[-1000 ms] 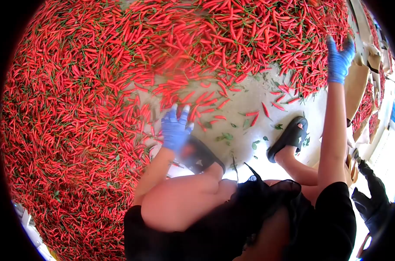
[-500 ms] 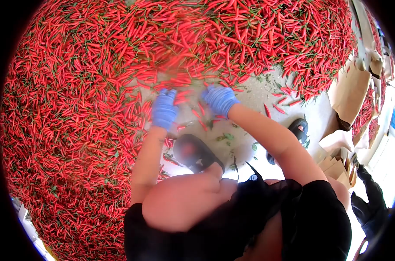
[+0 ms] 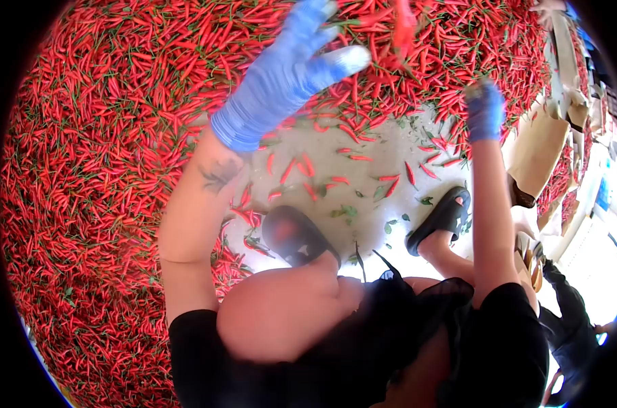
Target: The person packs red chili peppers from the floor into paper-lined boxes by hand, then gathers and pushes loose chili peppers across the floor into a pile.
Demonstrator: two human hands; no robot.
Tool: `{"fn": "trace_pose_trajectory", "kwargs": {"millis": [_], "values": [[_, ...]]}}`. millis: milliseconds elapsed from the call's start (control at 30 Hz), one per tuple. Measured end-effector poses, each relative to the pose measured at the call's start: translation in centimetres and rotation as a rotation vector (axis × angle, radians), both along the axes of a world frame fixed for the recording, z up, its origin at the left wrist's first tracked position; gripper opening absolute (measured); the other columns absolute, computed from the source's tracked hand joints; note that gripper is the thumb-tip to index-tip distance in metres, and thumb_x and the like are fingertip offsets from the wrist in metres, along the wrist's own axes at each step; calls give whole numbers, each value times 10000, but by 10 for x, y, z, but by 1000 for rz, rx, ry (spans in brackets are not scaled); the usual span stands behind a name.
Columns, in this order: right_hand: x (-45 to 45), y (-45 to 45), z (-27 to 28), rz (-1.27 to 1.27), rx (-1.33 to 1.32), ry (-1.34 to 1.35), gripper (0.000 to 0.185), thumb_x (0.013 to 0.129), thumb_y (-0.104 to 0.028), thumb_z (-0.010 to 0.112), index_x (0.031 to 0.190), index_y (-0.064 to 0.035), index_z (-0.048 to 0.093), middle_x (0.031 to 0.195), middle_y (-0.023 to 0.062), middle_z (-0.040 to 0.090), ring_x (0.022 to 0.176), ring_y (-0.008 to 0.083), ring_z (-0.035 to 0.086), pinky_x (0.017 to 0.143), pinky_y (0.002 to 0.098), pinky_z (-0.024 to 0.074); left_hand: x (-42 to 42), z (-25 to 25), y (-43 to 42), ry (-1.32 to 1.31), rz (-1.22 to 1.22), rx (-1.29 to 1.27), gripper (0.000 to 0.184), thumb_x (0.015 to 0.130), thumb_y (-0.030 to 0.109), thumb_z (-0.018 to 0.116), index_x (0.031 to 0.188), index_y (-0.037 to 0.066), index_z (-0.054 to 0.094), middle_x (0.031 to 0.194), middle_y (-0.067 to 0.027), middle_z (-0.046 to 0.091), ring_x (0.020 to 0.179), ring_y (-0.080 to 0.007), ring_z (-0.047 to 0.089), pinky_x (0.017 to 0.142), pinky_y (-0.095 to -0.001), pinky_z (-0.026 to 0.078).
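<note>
In the upper middle of the head view my left hand (image 3: 281, 78), in a blue glove with pale fingertips, is raised over the heap of red chilli peppers (image 3: 118, 115). Its fingers are apart and nothing shows in them. Blurred red chillies (image 3: 403, 30) appear just right of its fingertips, seemingly in the air. My right hand (image 3: 485, 112), also gloved in blue, is at the heap's right part, near the cardboard. Motion smears its fingers, so its grip is unclear. Loose chillies (image 3: 308, 164) and green leaves lie on the pale floor (image 3: 363, 139) below my hands.
My feet in dark slippers (image 3: 296, 238) stand on the floor at the heap's near edge. Brown cardboard (image 3: 536, 153) stands along the right side, with more chillies behind it. Another person in dark clothes (image 3: 570, 313) is at the lower right.
My left hand has risen from the floor edge to over the heap and its fingers have spread. My right hand has swung right and slightly up, towards the cardboard.
</note>
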State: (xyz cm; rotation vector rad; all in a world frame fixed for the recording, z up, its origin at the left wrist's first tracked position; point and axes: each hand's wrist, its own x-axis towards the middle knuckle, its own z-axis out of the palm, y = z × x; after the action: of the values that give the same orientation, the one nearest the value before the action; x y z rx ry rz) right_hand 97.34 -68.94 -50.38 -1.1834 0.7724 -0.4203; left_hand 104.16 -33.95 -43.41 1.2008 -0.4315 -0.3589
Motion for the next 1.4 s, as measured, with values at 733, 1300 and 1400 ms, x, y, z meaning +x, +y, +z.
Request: {"fn": "trace_pose_trajectory", "kwargs": {"millis": [733,1300,1400], "values": [[69,-10,46,212,-192,-133,144,755,-102,593,891,-77,552,780,28,550,679,130,539,629,259,469,-40,-187,83,-27,266,1039,276,636,110,636,893,34,569,799,-108,566,753,-235,543,713,-364,453],[34,147,-28,1399,-1909,225,565,729,-359,620,1260,-282,441,1400,17,277,1288,245,249,994,522,252,38,-95,-1,-668,-132,1335,695,764,306,630,1353,213,273,1369,-80,328,1243,-323,314,991,-502,279],[75,131,-8,1485,-1897,467,690,663,-488,637,1289,-387,364,1409,-58,241,1307,239,190,948,641,189,34,-84,1,-748,-366,1805,750,744,440,601,1370,342,199,1404,-42,266,1313,-308,176,1017,-572,151]]}}
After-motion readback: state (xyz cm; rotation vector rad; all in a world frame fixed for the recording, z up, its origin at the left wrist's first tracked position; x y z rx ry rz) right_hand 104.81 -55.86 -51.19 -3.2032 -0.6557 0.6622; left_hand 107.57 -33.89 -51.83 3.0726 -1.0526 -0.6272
